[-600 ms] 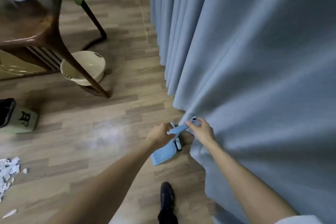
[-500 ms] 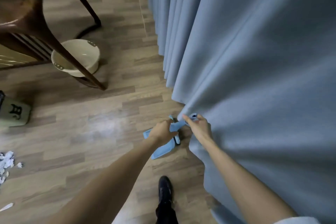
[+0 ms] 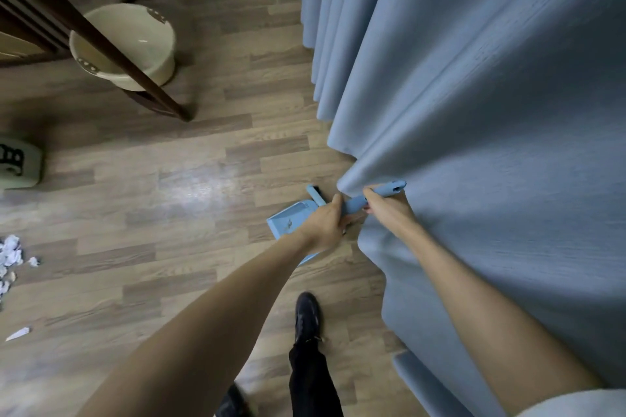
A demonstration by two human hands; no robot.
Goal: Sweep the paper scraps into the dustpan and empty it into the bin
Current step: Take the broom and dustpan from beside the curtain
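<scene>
A blue dustpan (image 3: pixel 288 218) lies on the wood floor at the foot of the curtain, with a black-bristled brush (image 3: pixel 315 194) against its far side. One blue handle (image 3: pixel 389 189) runs from them up to the right. My left hand (image 3: pixel 323 227) is closed around the handle's lower part, covering part of the pan. My right hand (image 3: pixel 386 210) is closed on it higher up, and the tip sticks out past it. White paper scraps (image 3: pixel 10 254) lie in a heap at the far left, with a stray scrap (image 3: pixel 18 333) nearer. A cream bin (image 3: pixel 149 34) stands at the upper left.
A blue-grey curtain (image 3: pixel 474 112) fills the right side and bulges over the handle. A dark wooden furniture leg (image 3: pixel 135 74) slants across the bin. A pale slipper-like object (image 3: pixel 20 162) sits at the left edge. My black shoe (image 3: pixel 306 315) is below the dustpan.
My right hand has gone from fingertips on the handle's end to a full grip. My left hand has slid along the handle toward it. The view has tilted down and left.
</scene>
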